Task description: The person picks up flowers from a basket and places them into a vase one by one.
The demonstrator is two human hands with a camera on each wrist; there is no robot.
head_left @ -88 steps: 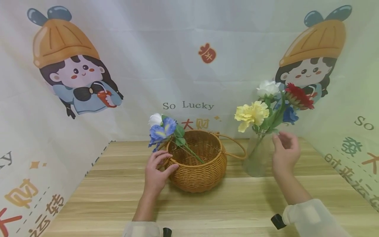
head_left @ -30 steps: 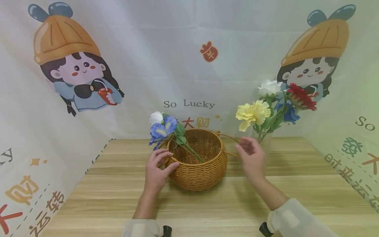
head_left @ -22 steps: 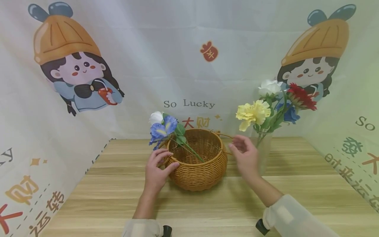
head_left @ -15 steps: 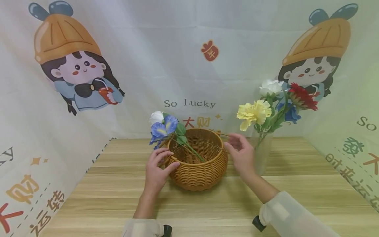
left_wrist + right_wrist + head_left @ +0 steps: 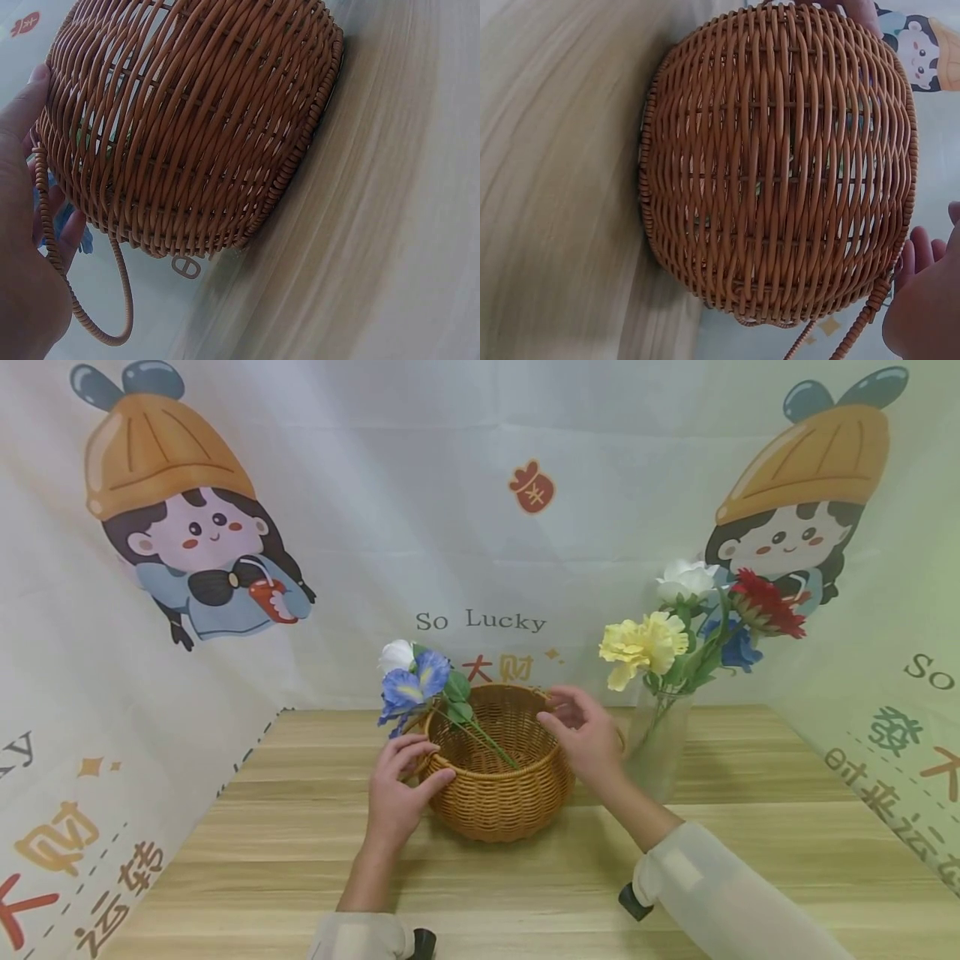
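A round wicker basket (image 5: 502, 806) stands on the table, also filling the left wrist view (image 5: 195, 127) and right wrist view (image 5: 780, 165). My left hand (image 5: 396, 789) grips its left rim, thumb on the near side, fingers by the looped handle (image 5: 126, 300). At the right rim is my right hand (image 5: 592, 743), fingers slightly bent at the edge, thumb apart over the opening; firm contact is unclear. A blue iris (image 5: 408, 689) and a white flower (image 5: 395, 657) lean over the left rim, with green stems (image 5: 491, 745) inside the basket.
Right of the basket stands a clear vase (image 5: 663, 760) holding a yellow flower (image 5: 643, 647), a white flower (image 5: 686, 581), a red flower (image 5: 765, 602) and a blue flower (image 5: 738, 647). A printed cloth (image 5: 360, 527) surrounds the wooden table (image 5: 285, 860).
My right hand has moved left from beside the vase, past the basket's right handle, to the right rim. My left hand has kept its place on the left rim.
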